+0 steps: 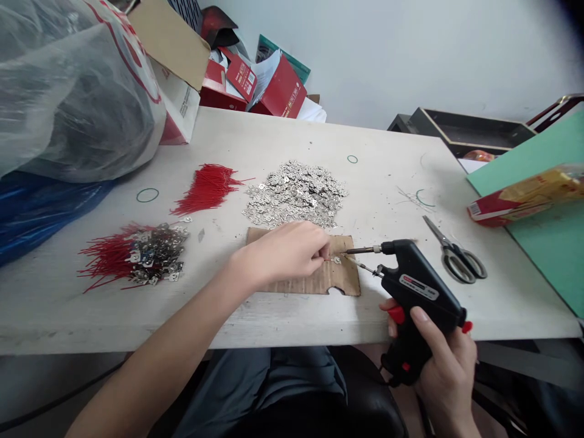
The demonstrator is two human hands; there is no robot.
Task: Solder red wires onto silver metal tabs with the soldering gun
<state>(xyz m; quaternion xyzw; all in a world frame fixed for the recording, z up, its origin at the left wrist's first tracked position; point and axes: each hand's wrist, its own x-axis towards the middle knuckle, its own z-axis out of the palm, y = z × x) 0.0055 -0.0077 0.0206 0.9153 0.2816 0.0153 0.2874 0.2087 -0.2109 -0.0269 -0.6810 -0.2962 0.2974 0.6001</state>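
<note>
Over a piece of brown cardboard [314, 283], my left hand [292, 252] is closed in a pinch on a thin red wire [327, 260]. Right by its fingertips, a small silver metal tab [337, 260] lies on the cardboard. My right hand [440, 359] is wrapped round the grip of a black soldering gun [417, 277] with a red trigger. The gun's tip and its thin feed tube point left and meet close to the tab. Behind the cardboard spreads a heap of silver metal tabs [296, 191]. A bundle of red wires [207, 187] lies left of it.
Red wires with tabs attached [137, 254] are piled at the left. Scissors [456, 252] lie right of the gun. A plastic bag [82, 91] and red boxes [278, 88] stand at the back left. A yellow-and-red packet [524, 194] rests on a green board [554, 255] at the right.
</note>
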